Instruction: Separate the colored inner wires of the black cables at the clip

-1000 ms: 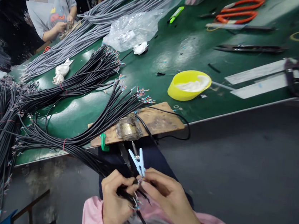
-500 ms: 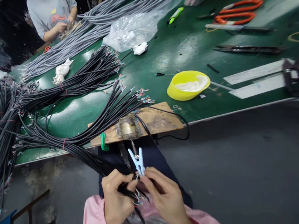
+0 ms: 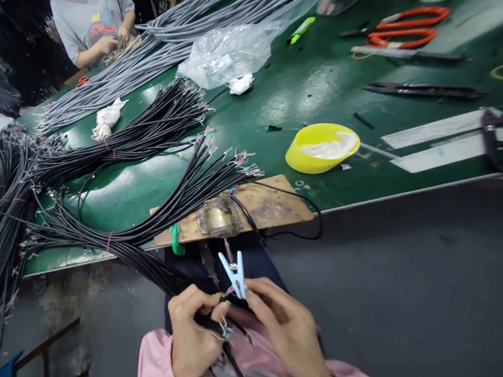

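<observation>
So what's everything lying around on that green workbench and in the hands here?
black stripped-end cable bundles: several, black, bench left and centre
grey cable bundle: one long heap, grey, far left
yellow plastic bowl: one, yellow, bench centre
worn wooden board: one, brown, bench edge
clear plastic bag: one, transparent, far centre
orange-handled cutters: one pair, orange, far right
green marker pen: one, green, far centre
co-worker in grey shirt: one, top left
pale blue plastic clothes-peg: one, above the fingers
left hand: grips a black cable
right hand: pinches its wires
</observation>
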Demonstrator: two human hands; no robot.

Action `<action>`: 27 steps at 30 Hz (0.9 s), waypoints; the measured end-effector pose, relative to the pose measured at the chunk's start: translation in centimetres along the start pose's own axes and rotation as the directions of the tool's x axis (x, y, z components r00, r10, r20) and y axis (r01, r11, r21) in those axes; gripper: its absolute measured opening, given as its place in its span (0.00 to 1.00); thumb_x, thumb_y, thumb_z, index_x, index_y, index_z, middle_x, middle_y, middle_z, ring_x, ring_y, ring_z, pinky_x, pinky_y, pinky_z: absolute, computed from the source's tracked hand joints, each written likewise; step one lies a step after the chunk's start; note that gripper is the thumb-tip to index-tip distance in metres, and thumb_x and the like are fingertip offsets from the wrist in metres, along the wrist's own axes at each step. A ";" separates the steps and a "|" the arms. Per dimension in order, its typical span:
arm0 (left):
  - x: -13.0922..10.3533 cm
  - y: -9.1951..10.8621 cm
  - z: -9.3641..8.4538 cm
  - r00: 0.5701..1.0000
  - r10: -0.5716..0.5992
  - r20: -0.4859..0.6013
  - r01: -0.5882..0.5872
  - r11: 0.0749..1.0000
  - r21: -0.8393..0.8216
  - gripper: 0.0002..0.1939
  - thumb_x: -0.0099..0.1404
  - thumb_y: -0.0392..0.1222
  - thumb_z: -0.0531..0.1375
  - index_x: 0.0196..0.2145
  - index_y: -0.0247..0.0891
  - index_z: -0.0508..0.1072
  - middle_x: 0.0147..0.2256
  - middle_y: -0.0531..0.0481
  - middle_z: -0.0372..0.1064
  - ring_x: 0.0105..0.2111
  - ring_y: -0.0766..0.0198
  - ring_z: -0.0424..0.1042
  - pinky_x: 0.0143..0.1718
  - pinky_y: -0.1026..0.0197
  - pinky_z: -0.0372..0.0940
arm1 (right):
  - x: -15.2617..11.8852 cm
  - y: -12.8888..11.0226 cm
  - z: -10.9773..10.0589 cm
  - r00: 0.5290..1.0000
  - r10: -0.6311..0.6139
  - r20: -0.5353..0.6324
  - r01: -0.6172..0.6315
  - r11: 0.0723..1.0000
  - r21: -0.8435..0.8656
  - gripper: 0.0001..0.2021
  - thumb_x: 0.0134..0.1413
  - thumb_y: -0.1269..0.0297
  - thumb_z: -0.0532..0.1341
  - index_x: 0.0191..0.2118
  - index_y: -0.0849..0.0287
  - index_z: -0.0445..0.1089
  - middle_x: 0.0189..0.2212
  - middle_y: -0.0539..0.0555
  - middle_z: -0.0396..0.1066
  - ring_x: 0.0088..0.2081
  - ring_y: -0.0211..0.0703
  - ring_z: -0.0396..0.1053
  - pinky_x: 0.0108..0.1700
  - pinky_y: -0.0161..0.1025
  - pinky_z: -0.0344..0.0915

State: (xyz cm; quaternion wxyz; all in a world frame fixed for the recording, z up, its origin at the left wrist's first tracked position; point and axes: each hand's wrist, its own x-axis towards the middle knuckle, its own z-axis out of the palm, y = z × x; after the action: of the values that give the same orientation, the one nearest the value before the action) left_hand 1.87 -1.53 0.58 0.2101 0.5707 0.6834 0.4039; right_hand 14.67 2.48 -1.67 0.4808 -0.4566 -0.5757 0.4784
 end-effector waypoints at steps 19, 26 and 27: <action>1.7 -0.7 -0.9 0.913 0.048 0.406 0.084 0.950 -0.302 0.23 0.63 0.52 0.58 0.19 0.32 0.64 0.18 0.50 0.60 0.18 0.71 0.57 0.19 0.69 0.51 | 0.2 1.4 -1.0 0.896 0.254 0.365 -0.368 0.884 0.289 0.21 0.44 0.44 0.66 0.23 0.61 0.77 0.20 0.54 0.65 0.23 0.37 0.63 0.25 0.33 0.61; 1.0 -0.5 -0.5 0.956 0.119 0.267 -0.058 0.973 -0.225 0.23 0.65 0.49 0.58 0.19 0.34 0.56 0.18 0.54 0.54 0.19 0.72 0.54 0.21 0.67 0.49 | -0.3 1.4 -0.9 0.897 0.184 0.402 -0.292 0.930 0.224 0.19 0.55 0.50 0.60 0.27 0.62 0.73 0.24 0.54 0.66 0.26 0.38 0.65 0.27 0.34 0.63; 0.9 -0.5 -0.5 0.956 0.126 0.265 -0.073 0.977 -0.202 0.21 0.65 0.46 0.58 0.19 0.34 0.57 0.18 0.54 0.55 0.19 0.72 0.55 0.20 0.67 0.50 | -0.1 1.0 -1.3 0.917 0.102 0.386 -0.169 0.975 0.144 0.15 0.58 0.55 0.58 0.28 0.62 0.73 0.24 0.54 0.67 0.26 0.39 0.66 0.28 0.34 0.64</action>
State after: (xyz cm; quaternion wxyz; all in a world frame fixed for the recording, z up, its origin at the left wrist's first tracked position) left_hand 1.00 -0.79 0.63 0.3362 0.6326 0.5759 0.3938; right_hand 16.00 2.69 -2.55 0.3653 -0.3514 -0.5797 0.6380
